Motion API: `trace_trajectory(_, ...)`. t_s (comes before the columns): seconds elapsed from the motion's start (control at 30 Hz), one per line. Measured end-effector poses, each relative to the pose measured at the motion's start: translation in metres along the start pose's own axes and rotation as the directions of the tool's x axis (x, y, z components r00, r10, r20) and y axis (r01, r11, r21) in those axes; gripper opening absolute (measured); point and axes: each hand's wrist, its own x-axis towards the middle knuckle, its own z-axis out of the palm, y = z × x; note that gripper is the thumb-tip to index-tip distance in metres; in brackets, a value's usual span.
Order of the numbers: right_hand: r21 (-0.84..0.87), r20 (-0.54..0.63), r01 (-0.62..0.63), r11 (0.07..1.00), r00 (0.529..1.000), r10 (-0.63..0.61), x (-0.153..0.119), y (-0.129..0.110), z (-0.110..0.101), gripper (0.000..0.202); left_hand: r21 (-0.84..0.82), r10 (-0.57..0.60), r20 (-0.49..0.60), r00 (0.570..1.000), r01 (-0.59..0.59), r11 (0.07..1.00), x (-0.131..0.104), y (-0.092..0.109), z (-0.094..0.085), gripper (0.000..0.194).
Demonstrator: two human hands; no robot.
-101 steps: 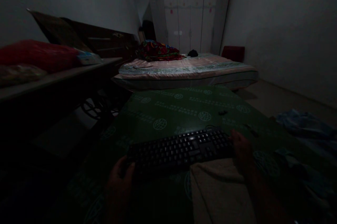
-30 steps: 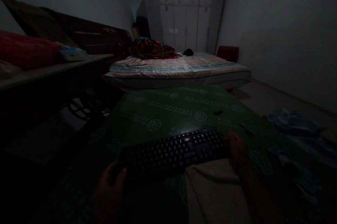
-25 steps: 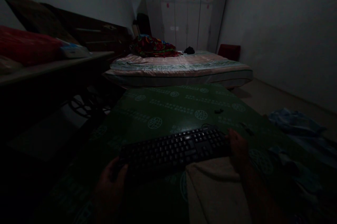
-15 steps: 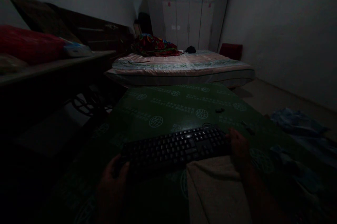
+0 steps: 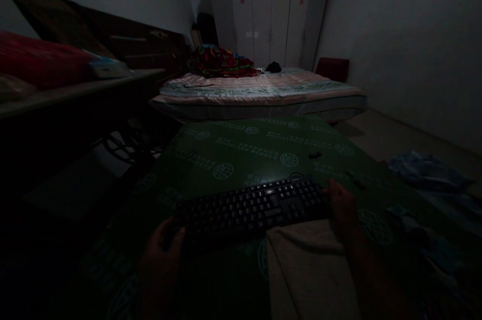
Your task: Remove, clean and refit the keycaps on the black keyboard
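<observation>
A black computer keyboard (image 5: 248, 209) lies crosswise over the green printed surface (image 5: 211, 184), its right end a little farther off than its left. My left hand (image 5: 161, 247) grips the left end, with thumb and fingers on either side of the corner. At the opposite end my right hand (image 5: 341, 202) is closed around the edge, beside the number keys. Below the right half, a folded beige cloth (image 5: 311, 270) touches or nearly touches the keyboard's near edge. Dim light hides the fingertips under the keyboard.
Small dark objects (image 5: 315, 155) lie beyond the keyboard to the right. Crumpled bluish cloth (image 5: 425, 172) is on the far right. A bed (image 5: 263, 92) stands behind, before a pale wardrobe (image 5: 263, 19). On the left, a shelf-like tabletop (image 5: 143, 77) carries a red bundle (image 5: 45, 61).
The view has tilted slightly downward. Both hands keep their hold on the keyboard, which has stayed in nearly the same place.
</observation>
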Motion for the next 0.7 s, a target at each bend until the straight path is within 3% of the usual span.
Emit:
trace_trajectory(0.3,0.023,-0.006,-0.008,1.000,1.000,0.008,-0.0003,-0.0009,0.0002,0.061,0.007,0.018,-0.004,1.000,-0.018,1.000,-0.0031,0.0036,-0.0026,0.054)
trace_trajectory(0.7,-0.008,-0.006,0.000,1.000,1.000,-0.001,0.0014,0.0027,-0.0002,0.059,-0.015,0.012,0.021,1.000,-0.012,1.000,-0.0019,-0.0028,0.0003,0.060)
